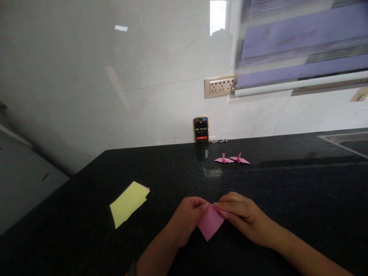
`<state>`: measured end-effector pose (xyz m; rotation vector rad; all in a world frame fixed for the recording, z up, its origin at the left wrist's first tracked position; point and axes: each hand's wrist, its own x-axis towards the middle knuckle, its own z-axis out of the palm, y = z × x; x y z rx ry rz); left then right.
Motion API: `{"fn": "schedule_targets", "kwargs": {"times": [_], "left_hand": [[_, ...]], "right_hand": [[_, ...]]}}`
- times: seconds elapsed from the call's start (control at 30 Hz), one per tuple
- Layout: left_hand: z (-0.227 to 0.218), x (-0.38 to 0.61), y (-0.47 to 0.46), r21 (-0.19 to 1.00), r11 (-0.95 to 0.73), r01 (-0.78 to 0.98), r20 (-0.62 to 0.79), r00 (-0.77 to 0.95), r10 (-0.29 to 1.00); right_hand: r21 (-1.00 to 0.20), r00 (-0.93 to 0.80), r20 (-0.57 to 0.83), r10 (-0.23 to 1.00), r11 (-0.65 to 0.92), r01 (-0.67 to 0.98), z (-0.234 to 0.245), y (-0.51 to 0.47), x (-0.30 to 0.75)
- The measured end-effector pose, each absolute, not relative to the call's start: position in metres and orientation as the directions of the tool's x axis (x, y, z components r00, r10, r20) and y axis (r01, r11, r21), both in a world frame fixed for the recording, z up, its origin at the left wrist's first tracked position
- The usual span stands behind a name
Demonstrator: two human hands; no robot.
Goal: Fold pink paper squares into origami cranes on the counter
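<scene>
A piece of pink origami paper point(211, 224), partly folded, is held between my two hands just above the dark countertop. My left hand point(189, 216) pinches its left side, thumb on top. At the upper right edge, the fingers of my right hand point(244, 214) close on the paper. One pointed corner hangs down toward me. Beyond my hands stand two finished pink paper cranes, a left crane point(224, 159) and a right crane point(239, 158), with their wings touching or nearly so. Parts of the pink paper are hidden under my fingers.
To the left lies a stack of yellow paper sheets point(129, 205) with a pink edge beneath. A phone point(201, 130) showing a timer leans against the wall, beside a small patterned strip point(219, 141). The black countertop point(172, 168) ends at the left. Wall sockets point(220, 86) sit above.
</scene>
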<state>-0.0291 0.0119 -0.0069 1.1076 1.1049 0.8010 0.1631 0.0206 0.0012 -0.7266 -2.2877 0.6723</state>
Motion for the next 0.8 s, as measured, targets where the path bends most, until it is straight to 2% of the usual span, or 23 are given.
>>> {"fn": "schedule_targets", "kwargs": {"times": [0.27, 0.5, 0.8], "left_hand": [[-0.0064, -0.0282, 0.0114, 0.947, 0.321, -0.001, -0.308, 0.274, 0.911], [-0.0059, -0.0289, 0.0144, 0.884, 0.436, -0.169, -0.367, 0.327, 0.871], [-0.0041, -0.0297, 0.0148, 0.878, 0.438, -0.195, -0.364, 0.324, 0.873]], "right_hand": [[-0.578, -0.571, 0.527, 0.629, 0.758, 0.301, -0.0082, 0.0239, 0.1625], [-0.536, -0.653, 0.486, 0.581, 0.788, 0.303, -0.0042, 0.0234, 0.1665], [-0.500, -0.729, 0.437, 0.527, 0.816, 0.290, 0.0015, 0.0260, 0.1669]]}}
